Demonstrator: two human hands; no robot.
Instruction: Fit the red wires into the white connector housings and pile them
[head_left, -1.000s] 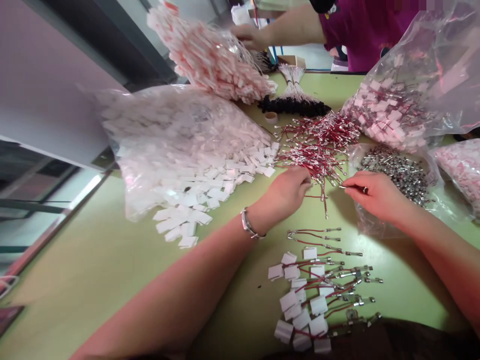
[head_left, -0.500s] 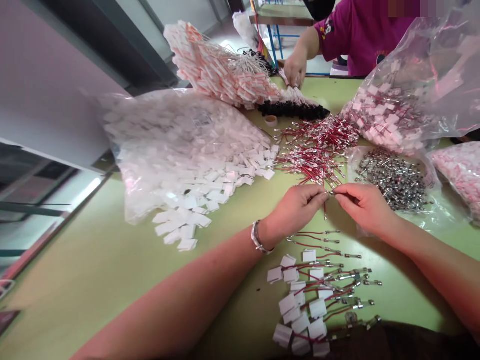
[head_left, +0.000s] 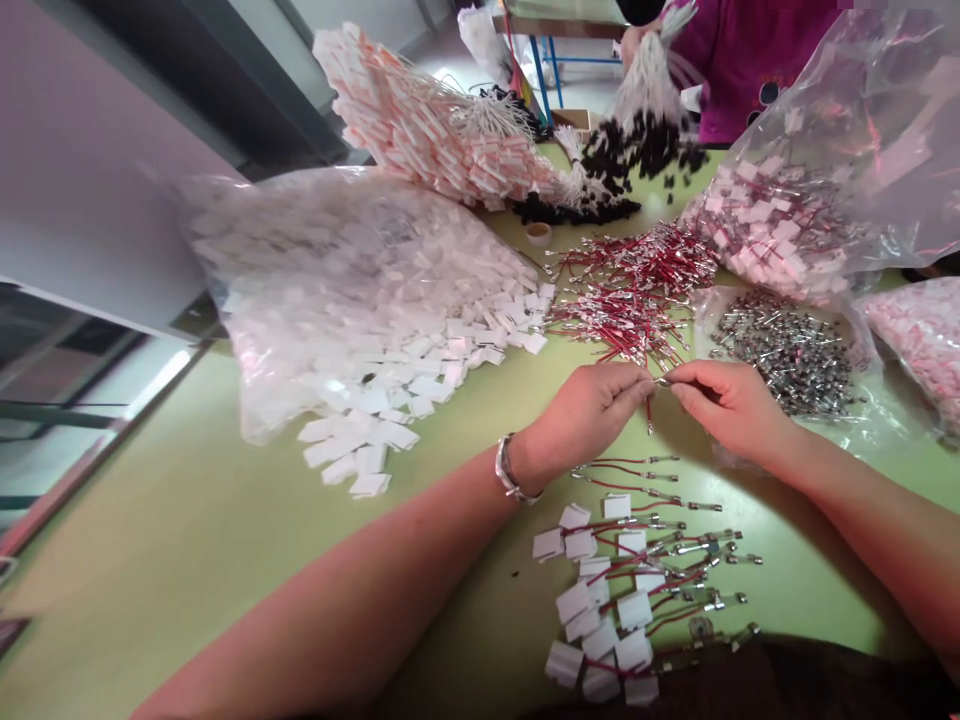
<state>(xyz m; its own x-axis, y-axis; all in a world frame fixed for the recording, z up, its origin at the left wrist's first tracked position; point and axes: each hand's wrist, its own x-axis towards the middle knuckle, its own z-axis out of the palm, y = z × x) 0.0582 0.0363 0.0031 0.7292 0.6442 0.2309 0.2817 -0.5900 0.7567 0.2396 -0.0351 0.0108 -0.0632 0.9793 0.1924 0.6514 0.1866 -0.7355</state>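
Note:
My left hand (head_left: 589,410) pinches a short red wire (head_left: 649,412) that hangs down from its fingertips. My right hand (head_left: 724,400) pinches a small metal part against the wire's top end; the two sets of fingertips meet. Just beyond them lies a loose pile of red wires (head_left: 634,285). An open bag of small metal parts (head_left: 787,350) lies to the right of my right hand. Below my hands rest several joined wires with white plastic tabs (head_left: 637,590).
A big clear bag of white plastic tabs (head_left: 352,290) spills onto the green table (head_left: 187,540) at left. Bags of finished pieces (head_left: 795,220) stand at back right. Another person in a magenta shirt (head_left: 742,50) lifts a bundle of black-tipped white wires (head_left: 645,120).
My hands came together, joining the metal part to the red wire's end. The other person across the table lifted a bundle of black-tipped wires off the table.

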